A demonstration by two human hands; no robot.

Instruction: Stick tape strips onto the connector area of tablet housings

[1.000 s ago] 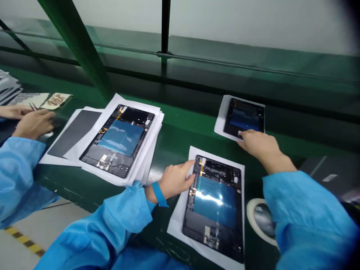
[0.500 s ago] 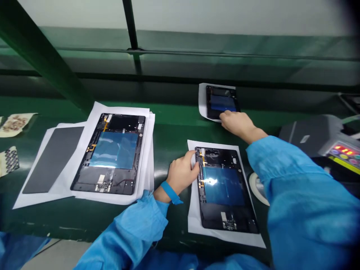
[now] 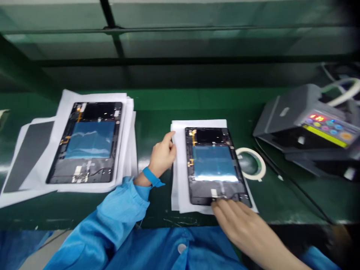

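Right hand [image 3: 239,221] has moved to the near edge of the laid-down, uncovered tablet [image 3: 215,163], grip unclear; left hand [image 3: 162,155] half-spread left of it.

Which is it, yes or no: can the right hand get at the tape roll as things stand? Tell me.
Likely yes: the tape roll lies on the bench beside the tablet on the right, and nothing visible covers it or blocks the right hand, which is at that tablet's near edge.

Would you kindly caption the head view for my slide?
Left hand by the paper, right hand at the near end of an opened tablet, tape roll alongside.
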